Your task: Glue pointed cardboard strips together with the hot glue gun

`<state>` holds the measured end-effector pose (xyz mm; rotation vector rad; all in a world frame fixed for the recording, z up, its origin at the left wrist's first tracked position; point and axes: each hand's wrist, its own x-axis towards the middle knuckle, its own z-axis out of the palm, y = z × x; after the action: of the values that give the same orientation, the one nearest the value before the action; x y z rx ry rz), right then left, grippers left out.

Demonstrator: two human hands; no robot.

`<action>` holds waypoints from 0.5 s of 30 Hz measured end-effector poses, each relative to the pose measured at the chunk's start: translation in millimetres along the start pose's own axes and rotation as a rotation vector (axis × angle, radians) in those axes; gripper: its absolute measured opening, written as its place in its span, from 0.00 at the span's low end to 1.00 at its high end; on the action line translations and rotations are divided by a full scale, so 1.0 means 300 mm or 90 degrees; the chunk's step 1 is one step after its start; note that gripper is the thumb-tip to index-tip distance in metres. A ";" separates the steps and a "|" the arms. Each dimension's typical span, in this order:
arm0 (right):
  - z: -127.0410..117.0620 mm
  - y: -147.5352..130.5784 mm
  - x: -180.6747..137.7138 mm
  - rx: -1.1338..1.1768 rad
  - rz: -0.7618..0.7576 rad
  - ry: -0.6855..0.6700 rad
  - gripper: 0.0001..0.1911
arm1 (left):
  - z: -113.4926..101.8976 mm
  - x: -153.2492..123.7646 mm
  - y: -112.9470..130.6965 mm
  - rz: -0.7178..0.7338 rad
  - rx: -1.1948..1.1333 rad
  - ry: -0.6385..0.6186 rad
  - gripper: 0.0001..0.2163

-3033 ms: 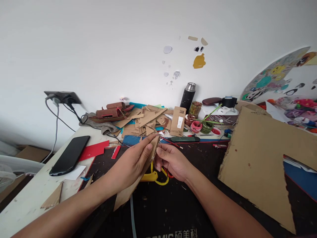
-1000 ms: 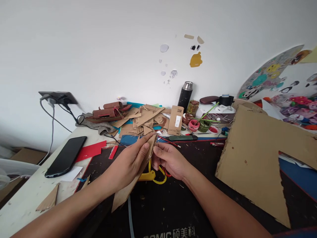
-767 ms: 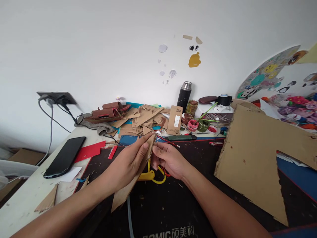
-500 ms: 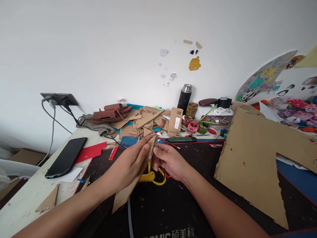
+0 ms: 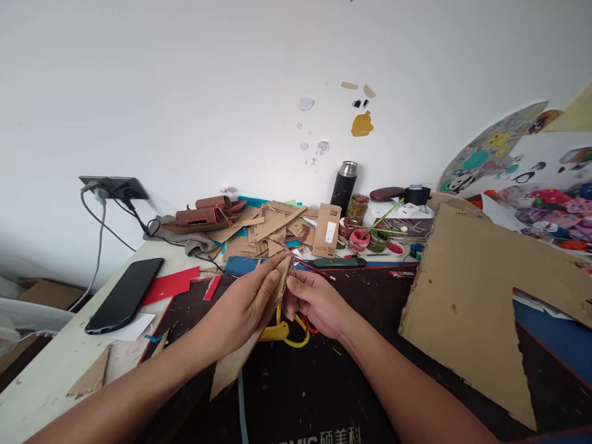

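Observation:
A long strip of cardboard (image 5: 240, 361) slants up from the lower left above the dark mat. My left hand (image 5: 252, 302) is closed around its upper part, thumb on the face and fingers behind. My right hand (image 5: 317, 302) is at the strip's right edge near the top, thumb and fingers pinched together there; its fingertips are partly hidden, so whether they grip the edge or a small bit is unclear. Below the hands lie yellow-handled scissors (image 5: 300, 336) and a yellow tool (image 5: 276, 332), both partly covered by the hands and strip.
A big cut cardboard sheet (image 5: 467, 308) lies at right. A phone (image 5: 124, 296) and red paper (image 5: 171, 285) are at left. Behind are cardboard scraps (image 5: 277, 225), a brown model boat (image 5: 198, 219), paint jars (image 5: 359, 239), a black flask (image 5: 345, 188) and a green utility knife (image 5: 340, 263).
The view has shifted slightly. Both hands keep nearly the same hold on the cardboard strip; nothing else has visibly moved.

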<state>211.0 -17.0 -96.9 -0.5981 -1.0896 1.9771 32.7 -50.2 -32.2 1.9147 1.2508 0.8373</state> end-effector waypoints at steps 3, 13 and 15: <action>0.000 -0.002 0.000 0.003 -0.002 -0.001 0.23 | -0.002 0.001 0.003 0.004 0.004 -0.001 0.29; 0.001 0.002 -0.003 0.008 0.002 -0.004 0.23 | -0.007 0.001 -0.006 0.001 0.009 -0.005 0.29; 0.001 0.002 -0.004 0.005 0.002 -0.001 0.23 | -0.007 0.004 -0.005 0.003 0.008 -0.007 0.29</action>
<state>211.1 -18.3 -97.3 -0.5937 -1.0826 1.9840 30.5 -48.3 -32.0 1.9313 1.2475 0.8216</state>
